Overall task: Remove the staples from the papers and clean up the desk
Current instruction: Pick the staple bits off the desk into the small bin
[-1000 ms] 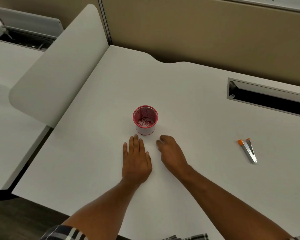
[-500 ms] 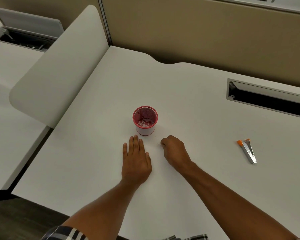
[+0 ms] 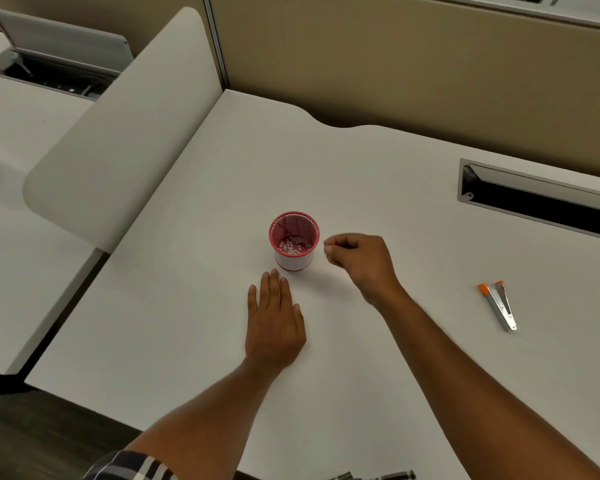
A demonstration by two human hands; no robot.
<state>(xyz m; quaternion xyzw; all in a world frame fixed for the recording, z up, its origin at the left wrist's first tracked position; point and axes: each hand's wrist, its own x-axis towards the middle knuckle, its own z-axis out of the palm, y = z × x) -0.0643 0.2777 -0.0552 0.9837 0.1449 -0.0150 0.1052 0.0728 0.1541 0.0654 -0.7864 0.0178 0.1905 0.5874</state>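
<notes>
One white desk (image 3: 378, 188), beige partition wall (image 3: 395, 64) behind.

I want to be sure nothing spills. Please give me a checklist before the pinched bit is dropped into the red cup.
1. Red cup upright, mouth open: ok.
2. Right hand directly over the cup mouth: not ok, it is beside the rim.
3. Something really held between the right fingertips: cannot tell, too small.
4. Left hand flat on the desk, clear of the cup: ok.
5. Staple remover out of the way: ok.
</notes>
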